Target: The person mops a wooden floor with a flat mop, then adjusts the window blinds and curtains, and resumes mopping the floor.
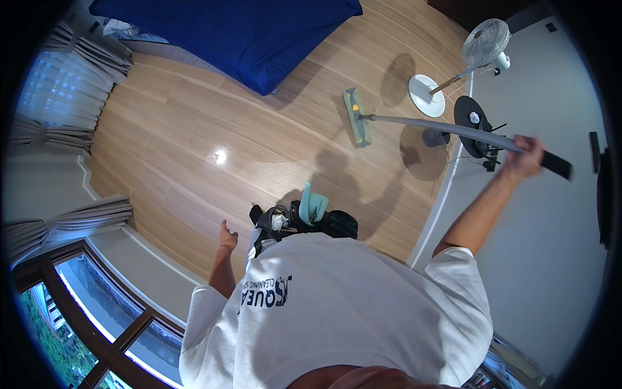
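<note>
My right hand (526, 159) is raised at the far right, its fingers wrapped round the upper part of a flat mop's long grey handle (427, 122). The black end of the handle sticks out past my fist. At the other end, the rectangular yellow-green mop head (355, 133) lies on the wooden floor. My left hand (227, 237) hangs by my left side, holding nothing, with a finger stretched out. Between my arms, a folded teal cloth (312, 206) and a black pouch (341, 224) hang at my waist.
A standing fan (426, 97) with a white round base is at the far right, beside a small round black table (465, 110) and cables by the wall. A bed with a blue cover (246, 39) stands at the back. Curtains (91, 217) and a wood-framed window (113, 337) line the left.
</note>
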`<state>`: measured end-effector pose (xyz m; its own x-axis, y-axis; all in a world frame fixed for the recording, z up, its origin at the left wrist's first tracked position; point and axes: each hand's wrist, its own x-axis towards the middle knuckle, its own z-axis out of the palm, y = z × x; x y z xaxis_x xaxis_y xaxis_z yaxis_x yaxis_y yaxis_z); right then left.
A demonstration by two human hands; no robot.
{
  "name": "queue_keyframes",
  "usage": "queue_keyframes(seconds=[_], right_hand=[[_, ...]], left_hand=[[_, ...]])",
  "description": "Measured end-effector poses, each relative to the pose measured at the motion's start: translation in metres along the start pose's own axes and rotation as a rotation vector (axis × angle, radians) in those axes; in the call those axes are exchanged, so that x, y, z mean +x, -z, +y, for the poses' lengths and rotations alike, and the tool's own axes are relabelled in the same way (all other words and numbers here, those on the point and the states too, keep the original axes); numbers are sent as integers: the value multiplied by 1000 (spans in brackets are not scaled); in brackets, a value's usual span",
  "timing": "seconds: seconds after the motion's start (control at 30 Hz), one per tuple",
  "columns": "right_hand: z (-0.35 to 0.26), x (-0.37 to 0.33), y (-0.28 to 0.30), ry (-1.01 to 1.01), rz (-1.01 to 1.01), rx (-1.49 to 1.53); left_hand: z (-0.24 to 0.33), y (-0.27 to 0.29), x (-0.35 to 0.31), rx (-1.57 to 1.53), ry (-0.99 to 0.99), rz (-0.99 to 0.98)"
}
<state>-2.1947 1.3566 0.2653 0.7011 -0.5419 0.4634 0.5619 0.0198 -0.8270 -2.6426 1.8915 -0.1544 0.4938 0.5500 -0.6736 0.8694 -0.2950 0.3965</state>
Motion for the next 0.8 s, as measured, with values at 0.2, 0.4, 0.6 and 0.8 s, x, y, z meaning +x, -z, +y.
queue_keyframes(seconds=[0.2,0.4,0.6,0.8], right_hand=[[29,-47,-57,-29,-161,217],[34,-64,-61,-13,-88,209],[-11,-60,-116,23,-108,182],[30,-65,-120,-6,-117,141]], left_hand=[[-12,-7,9,10,13,-10],[15,4,3,30,-39,23],[13,8,1,62,-7,-40],[29,8,0,-65,-54,-40]])
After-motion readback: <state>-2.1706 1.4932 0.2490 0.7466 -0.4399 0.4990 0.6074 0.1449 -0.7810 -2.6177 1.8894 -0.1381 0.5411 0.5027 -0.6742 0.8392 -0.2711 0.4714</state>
